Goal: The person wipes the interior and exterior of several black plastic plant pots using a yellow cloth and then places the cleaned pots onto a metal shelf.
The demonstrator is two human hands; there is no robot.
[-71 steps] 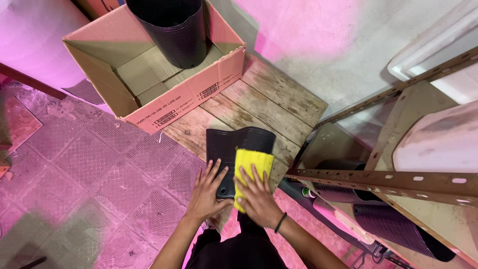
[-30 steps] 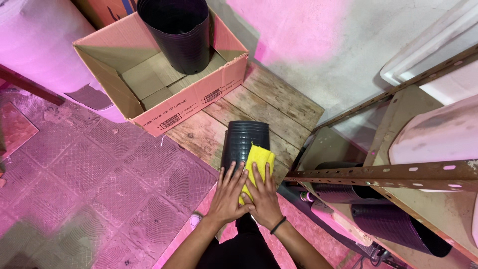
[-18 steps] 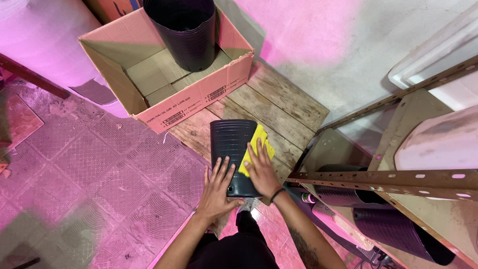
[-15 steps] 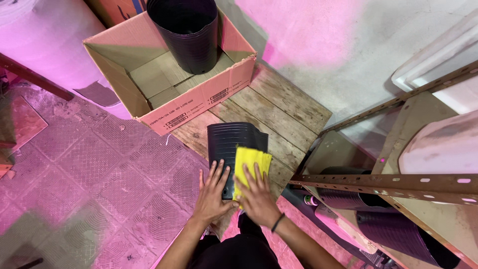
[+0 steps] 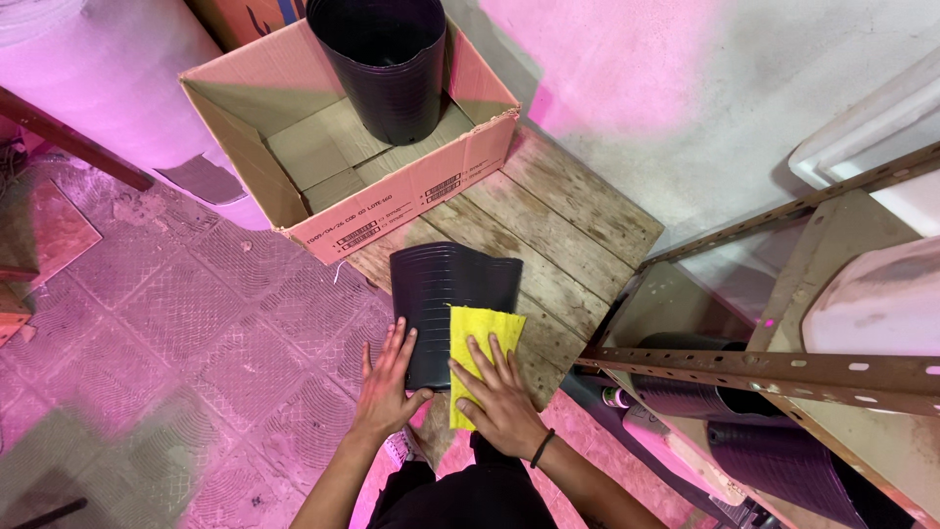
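While the black pot (image 5: 452, 304) lies flattened on its side on the wood platform (image 5: 558, 225), both hands rest on it. The left hand (image 5: 384, 384) is at the pot's left lower edge, fingers spread flat along the side, thumb at the bottom rim; grip is open, nothing enclosed. The right hand (image 5: 494, 392) presses flat w/ spread fingers on a yellow cloth (image 5: 480, 338), which covers the pot's lower right part and hangs a bit past its bottom edge; the hand is not closed around the cloth, only pushing it down. A dark band sits on the right wrist.

Behind the pot, near but apart, stands an open carton (image 5: 392, 196) w/ a stack of black pots (image 5: 387, 59) upright inside it. On the right a metal rack (image 5: 764, 367) holds more dark pots (image 5: 774, 460) on a low shelf. Floor at left is patterned tile (image 5: 196, 333).
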